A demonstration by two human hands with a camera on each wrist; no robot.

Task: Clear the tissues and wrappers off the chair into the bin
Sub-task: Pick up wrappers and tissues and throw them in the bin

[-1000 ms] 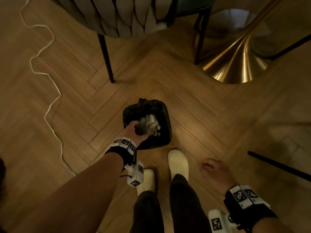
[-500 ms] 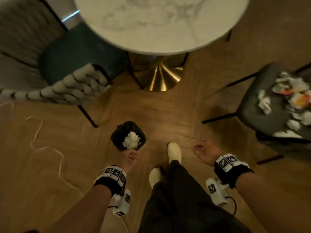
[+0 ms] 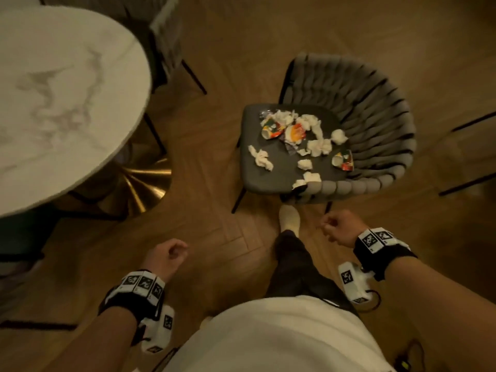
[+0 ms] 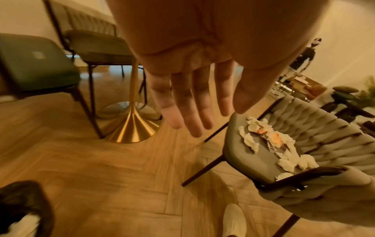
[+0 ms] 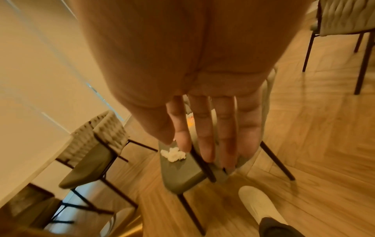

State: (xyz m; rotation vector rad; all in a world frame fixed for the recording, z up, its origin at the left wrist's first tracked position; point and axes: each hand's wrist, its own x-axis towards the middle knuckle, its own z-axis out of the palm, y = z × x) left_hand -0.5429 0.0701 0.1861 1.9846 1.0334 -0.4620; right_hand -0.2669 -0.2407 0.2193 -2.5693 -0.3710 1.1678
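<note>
A grey chair (image 3: 281, 175) with a woven back stands ahead of me, its seat strewn with several crumpled white tissues (image 3: 261, 158) and colourful wrappers (image 3: 295, 132). My left hand (image 3: 166, 255) hangs empty over the floor, left of the chair and short of it. In the left wrist view its fingers (image 4: 192, 104) are straight, with the chair seat (image 4: 247, 157) to the right. My right hand (image 3: 338, 226) is empty too, just before the chair's near corner. Its fingers (image 5: 207, 136) hang relaxed above the seat (image 5: 182, 171) and one tissue (image 5: 173, 154). The black-lined bin (image 4: 24, 197) shows only at the lower left of the left wrist view.
A round marble table (image 3: 53, 103) on a gold flared base (image 3: 142, 189) stands to the left. Another woven chair (image 3: 161, 36) is behind it. My white-shod foot (image 3: 289, 220) is right at the chair's front leg. Black legs of more furniture (image 3: 472, 122) cross the floor at the right.
My left hand let a wad of tissues go into the bin and pulled back empty. I turned from the bin toward the littered chair, and both hands now hang near it.
</note>
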